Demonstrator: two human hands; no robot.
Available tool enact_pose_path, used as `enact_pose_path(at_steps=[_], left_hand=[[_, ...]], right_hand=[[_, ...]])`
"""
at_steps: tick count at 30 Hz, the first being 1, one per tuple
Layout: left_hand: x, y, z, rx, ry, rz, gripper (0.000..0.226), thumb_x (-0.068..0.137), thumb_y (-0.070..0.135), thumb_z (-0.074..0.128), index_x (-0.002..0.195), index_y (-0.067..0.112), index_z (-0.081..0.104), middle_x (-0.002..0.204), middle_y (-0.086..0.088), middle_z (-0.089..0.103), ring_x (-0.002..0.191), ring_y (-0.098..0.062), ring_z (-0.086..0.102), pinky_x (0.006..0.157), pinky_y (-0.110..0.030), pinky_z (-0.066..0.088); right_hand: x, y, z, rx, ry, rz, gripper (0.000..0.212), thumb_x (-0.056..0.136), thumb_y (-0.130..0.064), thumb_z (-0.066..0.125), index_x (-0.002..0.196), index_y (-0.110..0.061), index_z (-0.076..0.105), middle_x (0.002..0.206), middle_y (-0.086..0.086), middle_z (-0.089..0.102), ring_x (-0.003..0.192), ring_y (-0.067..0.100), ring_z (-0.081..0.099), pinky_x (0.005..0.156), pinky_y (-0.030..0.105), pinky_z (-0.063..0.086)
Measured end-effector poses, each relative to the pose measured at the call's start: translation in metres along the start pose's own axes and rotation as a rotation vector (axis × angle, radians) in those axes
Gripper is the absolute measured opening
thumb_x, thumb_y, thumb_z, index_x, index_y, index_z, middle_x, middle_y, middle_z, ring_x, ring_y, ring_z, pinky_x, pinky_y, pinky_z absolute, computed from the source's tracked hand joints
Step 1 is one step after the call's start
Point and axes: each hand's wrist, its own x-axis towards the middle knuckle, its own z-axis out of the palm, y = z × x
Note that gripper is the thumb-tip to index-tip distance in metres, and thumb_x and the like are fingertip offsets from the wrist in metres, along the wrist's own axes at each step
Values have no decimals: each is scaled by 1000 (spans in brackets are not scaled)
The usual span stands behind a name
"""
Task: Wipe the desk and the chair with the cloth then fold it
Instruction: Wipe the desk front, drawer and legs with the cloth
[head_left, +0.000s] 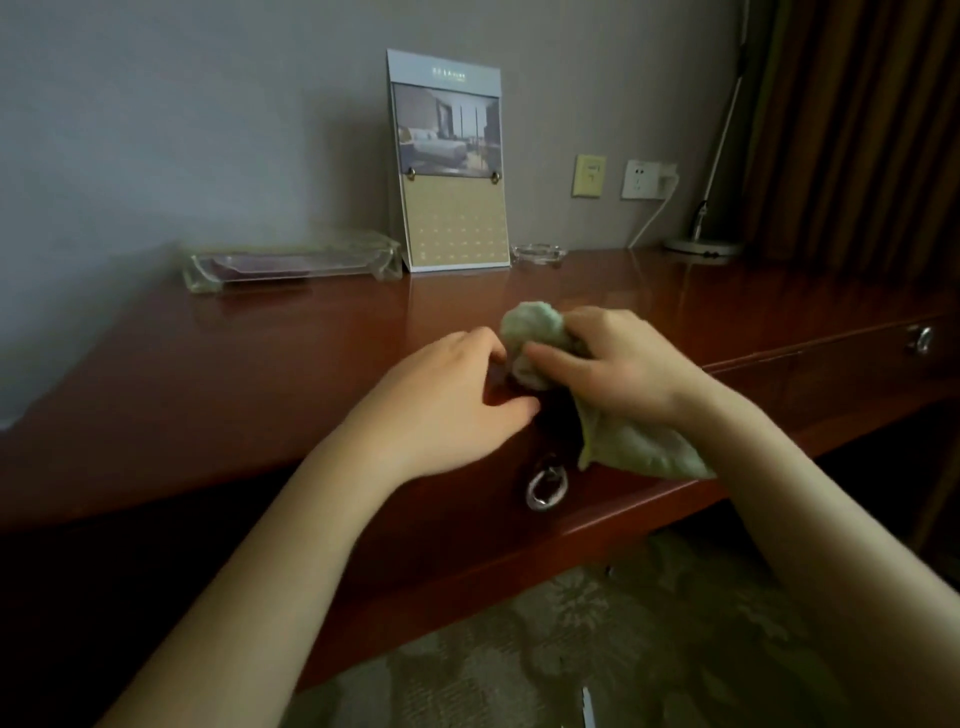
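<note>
1. Where the desk (249, 374) meets its front edge, right hand (618, 364) curls round the bunched green cloth (527, 330); a tail hangs past that edge.
2. Left hand (452, 395) rests beside the cloth, fingers loose, holding nothing.
3. Clear tray (291, 262) at back holds a flat dark-red item; glass ashtray (537, 253) contents unclear.

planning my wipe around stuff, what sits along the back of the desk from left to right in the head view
clear acrylic tray -> upright card desk calendar -> clear glass ashtray -> round white lamp base
</note>
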Motion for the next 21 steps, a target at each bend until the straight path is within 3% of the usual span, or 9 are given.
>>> enact_pose_path(at_steps=[2,4,8,12,16,21], left_hand=[[1,-1,0,-85,-7,-49,55,87,51,53,132,22,38,136,1,44,124,-16,44,95,-28,36],[2,-7,-1,-133,-20,-57,55,89,48,51,136,23,33,139,0,41,129,-17,41,102,-30,34],[0,-9,-3,-135,-97,-90,51,92,49,43,136,27,30,138,3,38,130,-19,35,114,-51,20],[-3,-10,-13,-31,-290,-167,57,93,56,32,143,31,21,151,6,20,142,-18,12,106,-69,-4],[-2,-22,-26,2,-481,-291,66,91,66,24,148,39,4,159,3,-8,145,-22,-13,99,-74,-11],[2,-55,-49,-53,-630,-421,69,87,72,24,146,47,-1,157,3,-18,143,-25,-22,100,-73,-6]], right_hand=[[6,4,-1,72,-68,-2,33,87,-43,60,66,-19,52,60,-7,52,51,3,47,48,19,33],[27,27,-1,53,-130,120,29,87,-42,61,70,-19,57,62,-7,55,53,1,48,49,16,35],[79,99,0,-108,-169,484,29,93,-41,52,86,-13,55,90,8,61,82,22,53,67,30,36],[91,106,10,-165,-93,658,35,94,-47,48,106,-15,55,98,5,62,83,20,56,70,32,42],[77,56,18,-188,-108,604,41,93,-49,46,116,-16,54,108,3,58,94,19,56,77,33,46],[62,-50,29,-45,-227,480,39,92,-44,47,119,-17,52,110,0,53,101,18,52,78,26,41]])
